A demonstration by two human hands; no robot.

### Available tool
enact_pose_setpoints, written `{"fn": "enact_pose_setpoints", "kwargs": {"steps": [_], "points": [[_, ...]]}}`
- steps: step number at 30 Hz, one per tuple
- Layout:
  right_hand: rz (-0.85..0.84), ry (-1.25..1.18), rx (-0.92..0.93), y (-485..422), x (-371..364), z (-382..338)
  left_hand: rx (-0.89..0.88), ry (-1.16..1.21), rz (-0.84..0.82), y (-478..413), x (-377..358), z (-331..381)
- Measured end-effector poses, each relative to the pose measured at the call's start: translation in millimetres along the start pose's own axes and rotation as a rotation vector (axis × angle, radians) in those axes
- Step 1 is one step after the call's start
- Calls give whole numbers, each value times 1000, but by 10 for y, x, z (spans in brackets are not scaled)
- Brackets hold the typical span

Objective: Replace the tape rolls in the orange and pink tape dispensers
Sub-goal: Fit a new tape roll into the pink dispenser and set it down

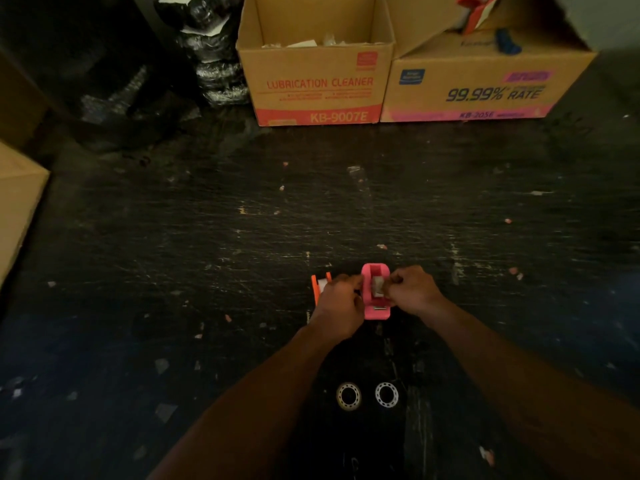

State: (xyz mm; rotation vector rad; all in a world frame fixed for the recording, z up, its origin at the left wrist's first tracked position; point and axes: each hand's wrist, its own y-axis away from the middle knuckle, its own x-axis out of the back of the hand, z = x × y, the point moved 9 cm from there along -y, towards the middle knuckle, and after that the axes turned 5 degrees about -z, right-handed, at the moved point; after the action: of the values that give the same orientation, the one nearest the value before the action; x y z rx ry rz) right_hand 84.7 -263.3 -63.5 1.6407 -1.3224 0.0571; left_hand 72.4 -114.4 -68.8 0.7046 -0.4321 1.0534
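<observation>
The pink tape dispenser (375, 295) stands on the dark floor in front of me with a pale tape roll (377, 285) in its cradle. My left hand (341, 303) grips the dispenser's left side. My right hand (412, 291) pinches at the roll from the right. The orange tape dispenser (318, 285) stands just left of my left hand, mostly hidden behind it, with a white roll showing inside. Two tape rolls lie flat nearer to me: a yellowish tape roll (348, 395) and a white tape roll (386, 394).
Two open cardboard boxes stand at the back: the "LUBRICATION CLEANER" box (317, 84) and the "99.99% RATE" box (485, 88). Black wrapped bundles (211, 53) sit at the back left. Another carton (17, 202) is at the left edge. Small scraps litter the floor.
</observation>
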Motion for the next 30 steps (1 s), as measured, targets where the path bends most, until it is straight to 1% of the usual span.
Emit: {"fn": "enact_pose_setpoints", "kwargs": {"steps": [9,15,18,30], "points": [[49,-140,-62,-19,-24,76,-21,-15,6,-18,-18,-24],[7,-228,-91,-6,-4,128,-30,2,-4,-43,-51,-9],[11,-260,-115,-3,26,134,-27,-5,-25,-62,-82,-8],[30,-264,-137,-2,23,143,-23,-32,-39,-117,-131,-57]]}}
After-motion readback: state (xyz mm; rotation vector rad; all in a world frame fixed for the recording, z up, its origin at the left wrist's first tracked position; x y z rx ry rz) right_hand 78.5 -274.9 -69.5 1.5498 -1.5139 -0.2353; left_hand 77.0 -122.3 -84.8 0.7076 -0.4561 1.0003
